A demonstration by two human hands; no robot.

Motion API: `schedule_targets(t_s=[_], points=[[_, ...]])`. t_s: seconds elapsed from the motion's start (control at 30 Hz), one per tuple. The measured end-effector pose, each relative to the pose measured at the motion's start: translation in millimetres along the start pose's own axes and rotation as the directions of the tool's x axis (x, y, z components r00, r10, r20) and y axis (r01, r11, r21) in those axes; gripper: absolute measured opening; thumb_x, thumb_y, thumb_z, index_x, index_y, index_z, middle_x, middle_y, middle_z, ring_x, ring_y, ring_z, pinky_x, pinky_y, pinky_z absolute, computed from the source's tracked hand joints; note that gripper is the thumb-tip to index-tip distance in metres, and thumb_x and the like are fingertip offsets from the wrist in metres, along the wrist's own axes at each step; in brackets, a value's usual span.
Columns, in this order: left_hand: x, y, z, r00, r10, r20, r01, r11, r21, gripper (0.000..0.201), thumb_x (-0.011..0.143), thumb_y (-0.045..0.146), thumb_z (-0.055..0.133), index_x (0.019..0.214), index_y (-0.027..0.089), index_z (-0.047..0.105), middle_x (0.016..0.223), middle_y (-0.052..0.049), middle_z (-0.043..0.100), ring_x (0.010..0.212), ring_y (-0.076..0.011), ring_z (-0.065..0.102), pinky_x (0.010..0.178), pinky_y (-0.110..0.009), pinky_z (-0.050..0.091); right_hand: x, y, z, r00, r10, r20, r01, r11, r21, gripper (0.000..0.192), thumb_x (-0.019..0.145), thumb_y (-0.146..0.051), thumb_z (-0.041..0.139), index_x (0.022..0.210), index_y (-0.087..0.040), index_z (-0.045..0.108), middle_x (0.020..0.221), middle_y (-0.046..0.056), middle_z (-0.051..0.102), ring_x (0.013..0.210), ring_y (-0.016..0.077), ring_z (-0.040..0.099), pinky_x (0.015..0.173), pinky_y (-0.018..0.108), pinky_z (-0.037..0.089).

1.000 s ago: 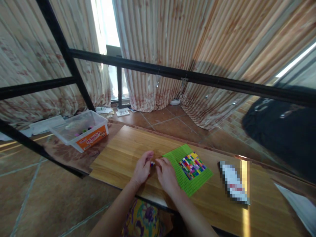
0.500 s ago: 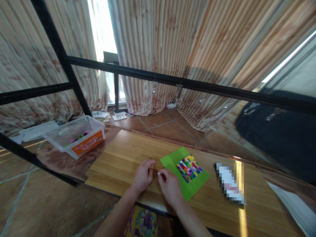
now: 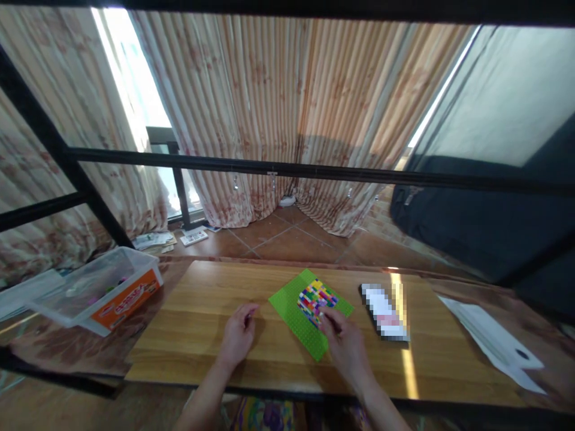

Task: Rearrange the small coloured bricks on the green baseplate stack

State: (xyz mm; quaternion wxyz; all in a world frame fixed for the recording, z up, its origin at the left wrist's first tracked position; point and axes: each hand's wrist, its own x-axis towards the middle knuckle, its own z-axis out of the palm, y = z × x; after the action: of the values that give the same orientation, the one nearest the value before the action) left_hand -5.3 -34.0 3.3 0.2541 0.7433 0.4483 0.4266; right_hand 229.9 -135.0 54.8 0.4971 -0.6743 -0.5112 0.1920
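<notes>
A green studded baseplate (image 3: 294, 314) lies turned at an angle on the wooden table. On it stands a low block of many-coloured toy bricks (image 3: 317, 293). My right hand (image 3: 345, 344) is over the plate's near right side, its thumb and forefinger pinched at the near edge of the bricks. Whatever it pinches is too small to make out. Left of the plate, my left hand (image 3: 239, 335) hovers low above the wood or rests on it. Its fingers are curled in against the thumb, and what they may hold is hidden.
Beyond the table's left end sits a clear plastic tub (image 3: 130, 293) with an orange label and a few loose pieces inside. A phone (image 3: 381, 311), blurred out, lies right of the plate. White sheets (image 3: 489, 341) lie at the right end. A black bar (image 3: 314, 172) crosses behind the table.
My right hand has moved from beside my left hand, left of the plate, to the bricks. My left hand stays left of the plate. The camera view has turned and levelled.
</notes>
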Motion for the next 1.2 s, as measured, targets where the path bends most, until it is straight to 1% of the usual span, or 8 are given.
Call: schedule_targets(t_s=[0.1, 0.2, 0.33, 0.47, 0.7, 0.87, 1.0, 1.2], points=[[1, -4, 0.3, 1.000, 0.001, 0.002, -0.001, 1.000, 0.006, 0.029, 0.078, 0.013, 0.043, 0.098, 0.020, 0.063, 0.094, -0.006, 0.068, 0.088, -0.0177, 0.065, 0.083, -0.035, 0.053, 16, -1, -14, 0.997, 0.009, -0.075, -0.014, 0.998, -0.059, 0.030, 0.084, -0.041, 0.049, 0.098, -0.021, 0.067, 0.094, 0.007, 0.070, 0.083, 0.0208, 0.065, 0.074, 0.033, 0.050], [1, -5, -0.3, 1.000, -0.003, 0.006, 0.003, 1.000, 0.007, 0.029, 0.079, 0.015, 0.044, 0.099, 0.020, 0.063, 0.095, -0.006, 0.068, 0.088, -0.0181, 0.064, 0.083, -0.035, 0.053, 35, -1, -17, 0.994, -0.025, -0.103, 0.011, 0.991, -0.131, 0.031, 0.086, -0.041, 0.046, 0.094, -0.021, 0.068, 0.090, 0.006, 0.070, 0.080, 0.0196, 0.063, 0.073, 0.032, 0.049], [1, -3, -2.3, 1.000, -0.012, 0.017, 0.011, 1.000, 0.013, 0.028, 0.079, 0.017, 0.045, 0.099, 0.020, 0.064, 0.095, -0.006, 0.068, 0.088, -0.0183, 0.065, 0.083, -0.035, 0.053, 61, 10, -2, 0.976, -0.125, -0.180, 0.091, 0.978, -0.186, 0.028, 0.082, -0.039, 0.050, 0.088, -0.020, 0.070, 0.100, 0.008, 0.066, 0.095, 0.0209, 0.058, 0.088, 0.037, 0.044], [1, -2, -3.2, 0.999, -0.024, 0.025, 0.024, 1.000, 0.008, 0.027, 0.081, 0.018, 0.044, 0.099, 0.020, 0.063, 0.095, -0.006, 0.068, 0.087, -0.0177, 0.065, 0.083, -0.035, 0.053, 77, 27, 18, 0.972, -0.115, -0.206, 0.078, 0.981, -0.180, 0.026, 0.078, -0.040, 0.055, 0.084, -0.022, 0.072, 0.104, 0.009, 0.062, 0.099, 0.0217, 0.054, 0.090, 0.040, 0.042], [0, -4, -3.2, 0.999, -0.030, 0.012, 0.030, 0.999, 0.016, 0.025, 0.081, 0.023, 0.046, 0.099, 0.022, 0.064, 0.095, -0.006, 0.068, 0.088, -0.0189, 0.065, 0.084, -0.036, 0.053, 83, 39, 28, 0.979, -0.016, -0.204, 0.003, 0.998, -0.060, 0.022, 0.071, -0.038, 0.061, 0.081, -0.023, 0.074, 0.102, 0.007, 0.063, 0.099, 0.0212, 0.056, 0.094, 0.042, 0.042], [0, -3, -4.3, 0.999, -0.031, 0.020, 0.031, 0.999, 0.018, 0.025, 0.082, 0.025, 0.046, 0.098, 0.022, 0.065, 0.094, -0.007, 0.069, 0.086, -0.0195, 0.065, 0.082, -0.036, 0.054, 89, 41, 31, 0.979, 0.081, -0.188, -0.066, 0.994, 0.085, 0.021, 0.068, -0.039, 0.062, 0.076, -0.022, 0.073, 0.097, 0.007, 0.066, 0.091, 0.0210, 0.061, 0.090, 0.042, 0.047], [0, -2, -4.9, 0.999, -0.032, 0.015, 0.032, 0.999, 0.025, 0.023, 0.082, 0.026, 0.048, 0.097, 0.021, 0.065, 0.095, -0.007, 0.069, 0.089, -0.0201, 0.065, 0.081, -0.035, 0.054, 90, 43, 31, 0.980, 0.135, -0.146, -0.116, 0.985, 0.129, 0.021, 0.067, -0.038, 0.063, 0.077, -0.022, 0.072, 0.091, 0.007, 0.069, 0.088, 0.0223, 0.063, 0.087, 0.044, 0.050], [-1, -1, -4.2, 0.999, -0.031, 0.006, 0.031, 0.999, 0.028, 0.023, 0.083, 0.025, 0.047, 0.098, 0.021, 0.065, 0.097, -0.007, 0.068, 0.091, -0.0200, 0.064, 0.083, -0.035, 0.053, 86, 43, 27, 0.984, 0.080, -0.157, -0.063, 0.992, 0.107, 0.024, 0.066, -0.040, 0.064, 0.082, -0.024, 0.073, 0.100, 0.006, 0.068, 0.093, 0.0221, 0.063, 0.090, 0.044, 0.048]])
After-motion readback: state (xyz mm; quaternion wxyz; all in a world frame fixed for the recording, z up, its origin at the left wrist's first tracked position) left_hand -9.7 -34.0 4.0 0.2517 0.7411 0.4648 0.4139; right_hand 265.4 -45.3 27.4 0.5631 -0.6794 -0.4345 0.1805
